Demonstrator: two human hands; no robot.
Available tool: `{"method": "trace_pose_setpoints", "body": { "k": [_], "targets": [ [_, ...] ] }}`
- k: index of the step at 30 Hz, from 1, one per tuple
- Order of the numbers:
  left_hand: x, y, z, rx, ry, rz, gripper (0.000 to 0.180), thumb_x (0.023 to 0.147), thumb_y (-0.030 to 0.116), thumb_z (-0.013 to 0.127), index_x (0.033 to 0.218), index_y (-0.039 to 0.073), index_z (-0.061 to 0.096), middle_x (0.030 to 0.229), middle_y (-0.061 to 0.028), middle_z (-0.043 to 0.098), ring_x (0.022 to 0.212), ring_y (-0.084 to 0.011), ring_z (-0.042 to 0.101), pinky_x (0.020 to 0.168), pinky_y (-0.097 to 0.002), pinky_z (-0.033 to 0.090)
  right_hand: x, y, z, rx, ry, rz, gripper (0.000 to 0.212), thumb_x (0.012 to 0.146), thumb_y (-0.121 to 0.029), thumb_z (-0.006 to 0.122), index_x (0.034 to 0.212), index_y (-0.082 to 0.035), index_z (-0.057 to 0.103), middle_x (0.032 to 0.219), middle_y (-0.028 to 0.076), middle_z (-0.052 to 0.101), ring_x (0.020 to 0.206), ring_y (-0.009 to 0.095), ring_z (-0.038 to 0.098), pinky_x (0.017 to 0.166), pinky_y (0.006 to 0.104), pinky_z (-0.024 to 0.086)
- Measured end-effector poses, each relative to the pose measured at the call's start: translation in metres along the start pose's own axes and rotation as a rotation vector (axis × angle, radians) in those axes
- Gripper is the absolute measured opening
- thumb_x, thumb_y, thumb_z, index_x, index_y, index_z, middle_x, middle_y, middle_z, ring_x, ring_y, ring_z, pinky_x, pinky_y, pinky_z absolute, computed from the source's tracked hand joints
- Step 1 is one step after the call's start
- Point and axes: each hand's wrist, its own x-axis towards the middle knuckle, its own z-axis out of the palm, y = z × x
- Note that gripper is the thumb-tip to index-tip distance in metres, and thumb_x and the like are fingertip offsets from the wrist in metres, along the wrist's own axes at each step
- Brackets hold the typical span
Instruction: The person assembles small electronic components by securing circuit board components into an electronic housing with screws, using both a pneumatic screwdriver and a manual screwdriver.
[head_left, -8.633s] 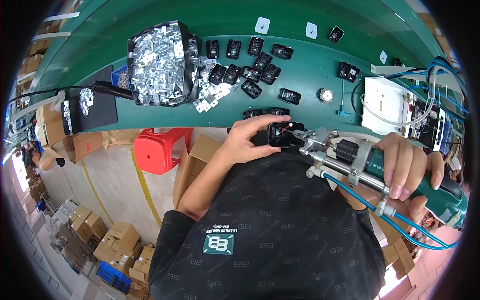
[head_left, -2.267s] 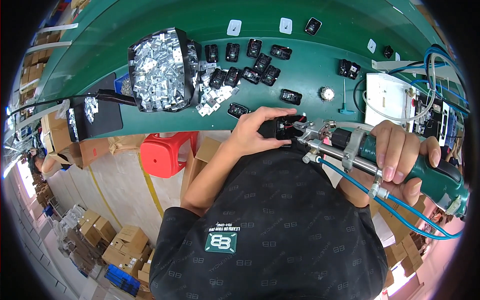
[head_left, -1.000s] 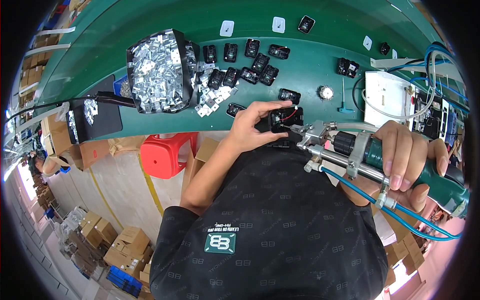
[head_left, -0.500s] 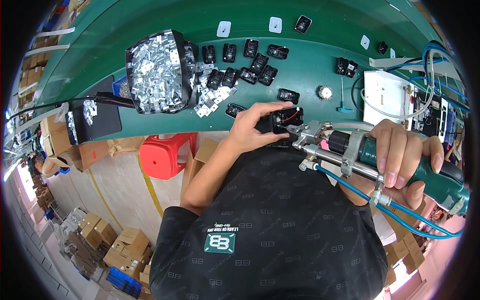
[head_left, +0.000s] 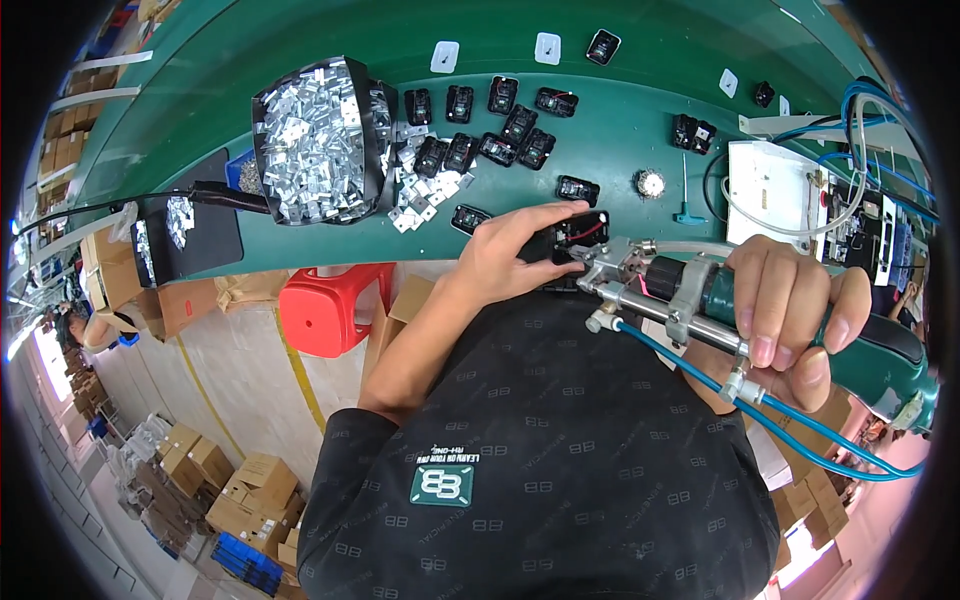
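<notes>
Black plastic housing [head_left: 580, 240] is at the near edge of the tabletop [head_left: 625, 130], held between thumb and fingers of the left hand [head_left: 500, 255], forearm [head_left: 418, 345] slanting up rightward; the right hand [head_left: 790, 312] curls around a green power tool [head_left: 882, 385], its metal nose [head_left: 615, 262] at the housing.

T-shirt [head_left: 590, 430]: black, short-sleeved, lower centre of the frame; all-over print of small grey paired-letter monograms, interspersed with fainter slanted lettering. Left sleeve [head_left: 345, 470]: black, loose, with a plain edge. Patch [head_left: 442, 485], left of lower centre: dark green rectangle, white emblem, short white strokes at the corners. White lettering [head_left: 448, 458]: directly above the patch, two lines, inverted in the frame. Left forearm [head_left: 420, 345]: bare. Left hand [head_left: 508, 252] and right hand [head_left: 795, 310]: bare.
</notes>
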Motion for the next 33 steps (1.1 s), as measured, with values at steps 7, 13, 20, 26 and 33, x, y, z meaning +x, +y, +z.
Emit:
{"method": "trace_pose_setpoints", "body": {
  "k": [7, 13, 20, 26, 33],
  "targets": [
    [-0.006, -0.014, 0.0, 0.023, 0.023, -0.019, 0.052, 0.064, 0.011, 0.08, 0.108, 0.002, 0.056, 0.113, -0.012, 0.061, 0.104, -0.026, 0.06, 0.087, -0.0334, 0.05, -0.005, 0.019, -0.011, 0.052, 0.018, -0.011, 0.029, 0.08, -0.016, 0.062, 0.1, -0.015, 0.041, 0.062, -0.004, 0.048, 0.055, 0.012, 0.052, 0.051, 0.0247, 0.039],
    [-0.037, -0.081, -0.008, 0.238, 0.11, -0.395, 0.046, 0.067, 0.011, 0.074, 0.108, 0.002, 0.053, 0.102, -0.0135, 0.055, 0.088, -0.0268, 0.058, 0.077, -0.0329, 0.049, 0.002, -0.006, -0.028, 0.002, 0.037, -0.203, 0.044, 0.079, -0.02, 0.059, 0.12, -0.011, 0.045, 0.067, -0.005, 0.051, 0.062, 0.008, 0.053, 0.058, 0.0226, 0.039],
    [-0.057, -0.14, -0.012, 0.534, -0.013, -0.503, 0.049, 0.069, 0.018, 0.076, 0.11, 0.004, 0.053, 0.1, -0.016, 0.061, 0.087, -0.0332, 0.062, 0.076, -0.0377, 0.05, 0.005, -0.003, -0.036, 0.024, 0.062, -0.167, 0.039, 0.079, -0.02, 0.059, 0.116, -0.012, 0.047, 0.066, -0.005, 0.049, 0.062, 0.009, 0.052, 0.06, 0.0233, 0.036],
    [-0.058, -0.135, -0.015, 0.722, -0.075, -0.475, 0.05, 0.068, 0.028, 0.075, 0.111, 0.009, 0.058, 0.108, -0.0084, 0.057, 0.104, -0.0273, 0.051, 0.089, -0.0402, 0.034, 0.001, 0.004, -0.038, -0.018, 0.054, -0.153, 0.042, 0.079, -0.02, 0.058, 0.118, -0.012, 0.044, 0.066, -0.005, 0.049, 0.063, 0.008, 0.052, 0.06, 0.0232, 0.035],
    [-0.064, -0.123, -0.037, 0.648, 0.267, -0.47, 0.024, 0.072, 0.02, 0.07, 0.088, 0.005, 0.06, 0.085, -0.0078, 0.059, 0.081, -0.0248, 0.057, 0.075, -0.0358, 0.043, 0.0, 0.006, -0.04, -0.052, 0.059, -0.129, 0.042, 0.079, -0.021, 0.059, 0.117, -0.012, 0.045, 0.065, -0.005, 0.049, 0.063, 0.008, 0.053, 0.06, 0.022, 0.035]
  ]
}}
